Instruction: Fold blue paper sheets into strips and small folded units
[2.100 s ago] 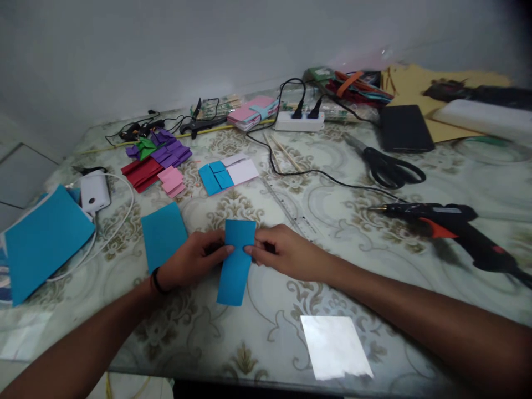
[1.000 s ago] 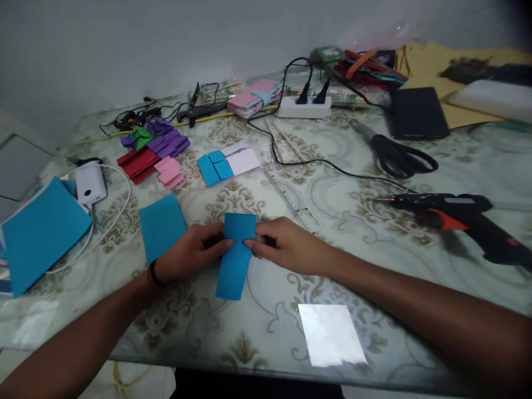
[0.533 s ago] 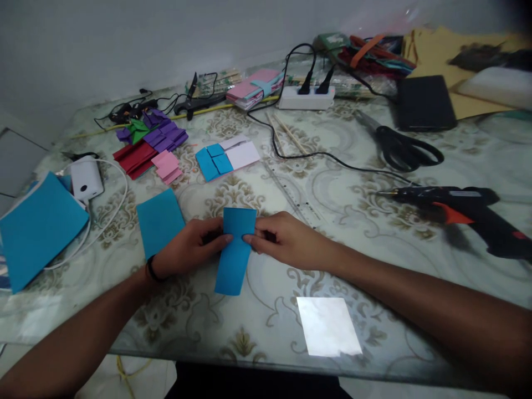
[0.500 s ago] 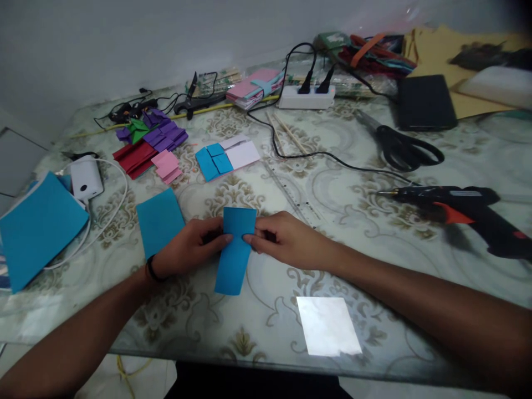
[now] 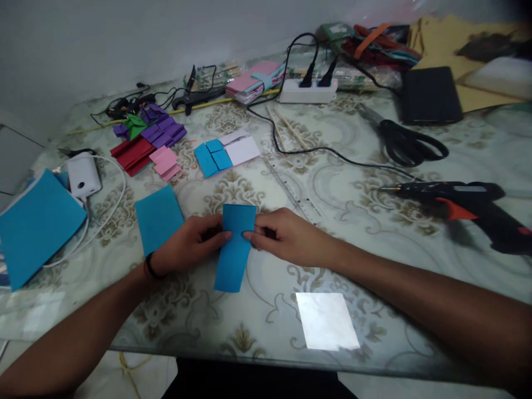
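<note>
Left hand: is pinching the left edge of a blue paper strip, thumb pressing on the front, fingers curling behind; a black band is circling the wrist. Right hand: is pinching the strip's right edge opposite, in the same manner. The strip is standing lengthwise between the two thumbs, over the counter; whether its lower end is touching, cannot tell.

Blue sheet: is lying flat, partly behind the left hand. Clear ruler: is lying slantwise beyond the right hand. Blue-and-white card: is lying beyond the strip.

Farther left: folded pink paper, red paper and purple paper are lying clustered; a larger blue sheet is resting near a white gadget.

Farther right: a glue gun is lying on its side; scissors are resting beyond it. At the back, a power strip is holding two black plugs.
</note>
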